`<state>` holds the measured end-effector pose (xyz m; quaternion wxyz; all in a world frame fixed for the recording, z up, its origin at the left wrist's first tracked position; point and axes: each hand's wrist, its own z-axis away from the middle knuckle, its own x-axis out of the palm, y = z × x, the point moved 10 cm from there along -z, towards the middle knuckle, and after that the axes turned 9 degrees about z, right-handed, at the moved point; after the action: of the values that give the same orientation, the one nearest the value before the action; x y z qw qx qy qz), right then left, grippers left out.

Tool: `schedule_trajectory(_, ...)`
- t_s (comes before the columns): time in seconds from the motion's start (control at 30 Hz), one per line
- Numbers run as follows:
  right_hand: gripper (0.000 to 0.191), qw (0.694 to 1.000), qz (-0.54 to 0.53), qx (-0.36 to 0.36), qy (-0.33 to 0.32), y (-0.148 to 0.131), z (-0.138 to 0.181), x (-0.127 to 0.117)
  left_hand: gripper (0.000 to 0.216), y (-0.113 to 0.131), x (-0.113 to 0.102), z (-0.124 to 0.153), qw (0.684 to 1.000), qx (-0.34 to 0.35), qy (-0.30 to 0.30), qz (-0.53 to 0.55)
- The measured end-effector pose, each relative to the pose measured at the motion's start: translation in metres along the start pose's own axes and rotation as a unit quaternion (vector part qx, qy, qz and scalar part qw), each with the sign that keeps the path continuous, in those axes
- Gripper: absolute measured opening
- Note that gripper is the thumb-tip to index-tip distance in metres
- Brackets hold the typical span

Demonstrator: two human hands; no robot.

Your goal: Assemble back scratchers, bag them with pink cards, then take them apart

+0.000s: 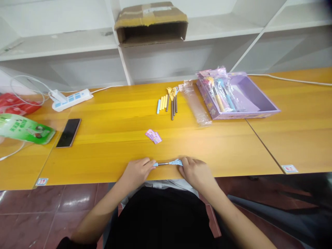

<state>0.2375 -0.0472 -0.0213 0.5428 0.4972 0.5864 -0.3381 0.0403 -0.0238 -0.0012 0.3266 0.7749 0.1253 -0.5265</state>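
A small back scratcher point(164, 163) with a blue handle, a metal rod and a blue claw head lies level between my hands near the table's front edge. My left hand point(139, 171) is closed on its handle end. At the claw end, my right hand point(195, 169) has its fingers closed round the tips. Beyond them are several purple printed cards point(153, 136). Farther back sit yellow handle sleeves point(163, 102), a blue handle sleeve point(158, 107), and several metal rods with yellow and blue claw heads point(172, 102).
Clear plastic sleeves point(195, 105) lie beside a purple tray point(261, 95) holding bagged back scratchers point(220, 91). To the left are a phone point(68, 133), a green packet point(27, 129) and a power strip point(72, 99). A cardboard box point(151, 22) stands on the shelf behind.
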Motion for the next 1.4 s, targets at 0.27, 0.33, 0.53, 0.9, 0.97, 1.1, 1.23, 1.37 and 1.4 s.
schedule_trajectory(0.27,0.009,0.997,-0.079,0.022,0.002,0.010,-0.001,0.002,0.034,-0.004,0.002,-0.001,0.999,-0.032,-0.001,0.006)
schedule_trajectory(0.33,0.012,0.995,-0.093,0.021,-0.001,0.012,0.000,0.002,0.032,-0.004,0.003,0.000,0.999,-0.034,-0.007,0.010)
schedule_trajectory(0.53,0.013,0.991,-0.135,-0.008,0.011,0.011,0.002,-0.002,0.033,-0.002,0.003,0.004,0.999,-0.024,-0.036,-0.010)
schedule_trajectory(0.9,0.019,0.988,-0.147,-0.033,0.036,0.009,0.002,-0.007,0.058,-0.008,0.011,0.008,0.996,-0.021,-0.088,0.011)
schedule_trajectory(0.97,0.021,0.990,-0.136,-0.030,0.038,0.009,0.002,-0.007,0.059,-0.008,0.012,0.006,0.995,-0.028,-0.099,0.016)
schedule_trajectory(1.1,0.018,0.993,-0.104,-0.029,0.038,0.010,0.000,-0.009,0.057,-0.010,0.011,0.004,0.992,-0.041,-0.121,0.023)
schedule_trajectory(1.23,0.016,0.997,-0.076,-0.001,0.029,0.036,0.002,-0.008,0.058,-0.023,-0.006,0.013,0.993,-0.030,-0.109,0.028)
schedule_trajectory(1.37,0.020,0.994,-0.049,0.090,0.024,0.110,0.030,-0.001,0.057,-0.046,-0.043,0.039,0.996,-0.010,-0.080,0.041)
schedule_trajectory(1.4,0.021,0.991,-0.038,0.129,0.016,0.135,0.043,0.003,0.055,-0.054,-0.052,0.048,0.996,-0.017,-0.078,0.046)
